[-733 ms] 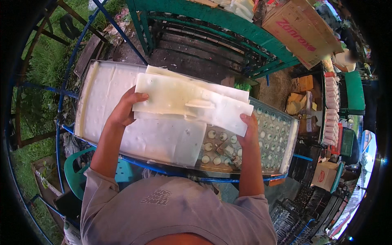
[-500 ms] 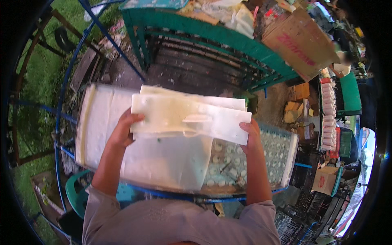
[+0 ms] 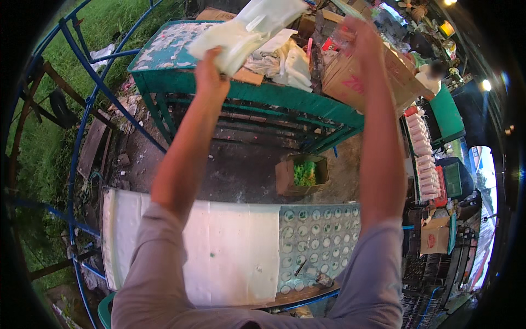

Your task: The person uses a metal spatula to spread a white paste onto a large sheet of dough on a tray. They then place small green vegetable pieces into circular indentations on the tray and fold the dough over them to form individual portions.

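Note:
My left hand [image 3: 212, 74] is closed on the near end of several thin, off-white sheets [image 3: 246, 35], held above the far green bench [image 3: 181, 60]. My right hand [image 3: 359, 38] is raised over the cardboard box [image 3: 378, 71] on that bench, apart from the sheets. Motion smears its fingers, so what they hold, if anything, is unclear. Below my arms is a low table whose left part is covered by a smooth white sheet [image 3: 230, 247]. To its right shows a panel [image 3: 319, 241] with rows of round, pale-filled holes, with a small dark tool [image 3: 300, 267] lying on it.
Crumpled white plastic [image 3: 287, 63] lies on the green bench. On the floor between bench and low table stands an open carton [image 3: 290, 175] with green stuff inside. Blue pipes [image 3: 82, 148] frame the left side. At right is a rack of white candle-like sticks [image 3: 424, 153].
The sheets have gone from above the low table, where both hands held them, up and forward over the green bench. My right hand has let go of them.

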`<state>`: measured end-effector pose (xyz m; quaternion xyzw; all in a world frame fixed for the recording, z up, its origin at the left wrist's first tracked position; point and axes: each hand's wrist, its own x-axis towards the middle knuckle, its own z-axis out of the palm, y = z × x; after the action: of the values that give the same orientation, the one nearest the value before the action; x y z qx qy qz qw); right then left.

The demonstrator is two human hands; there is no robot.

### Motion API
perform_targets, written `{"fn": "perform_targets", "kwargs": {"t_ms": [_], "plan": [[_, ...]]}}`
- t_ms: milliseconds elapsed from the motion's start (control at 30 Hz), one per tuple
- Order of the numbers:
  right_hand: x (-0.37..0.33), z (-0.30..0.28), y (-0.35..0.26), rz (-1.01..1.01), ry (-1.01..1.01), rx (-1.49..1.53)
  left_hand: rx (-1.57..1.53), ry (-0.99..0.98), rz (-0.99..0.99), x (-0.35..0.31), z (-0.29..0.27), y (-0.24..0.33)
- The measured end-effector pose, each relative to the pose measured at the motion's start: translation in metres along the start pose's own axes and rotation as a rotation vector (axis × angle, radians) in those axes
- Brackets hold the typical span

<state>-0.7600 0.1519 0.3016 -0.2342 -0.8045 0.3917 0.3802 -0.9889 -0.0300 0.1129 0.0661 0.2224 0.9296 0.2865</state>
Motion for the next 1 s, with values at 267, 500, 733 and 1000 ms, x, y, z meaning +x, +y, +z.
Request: {"fn": "perform_targets", "kwargs": {"t_ms": [267, 500, 733, 1000], "plan": [[-0.332, -0.014, 0.09, 0.73, -0.262, 0.306, 0.152, 0.213, -0.231, 0.08, -0.05, -0.1], [-0.486, -0.069, 0.115, 0.881, 0.052, 0.251, 0.429, -0.023, -0.392, -0.022, -0.035, -0.094], [-0.522, -0.129, 0.105, 0.707, -0.106, -0.35, 1.065, -0.551, -0.327, -0.197, -0.038, -0.015], [-0.659, -0.16, 0.078, 0.405, -0.366, -0.549, 1.4, -0.476, -0.186, -0.408, -0.066, 0.03]]}}
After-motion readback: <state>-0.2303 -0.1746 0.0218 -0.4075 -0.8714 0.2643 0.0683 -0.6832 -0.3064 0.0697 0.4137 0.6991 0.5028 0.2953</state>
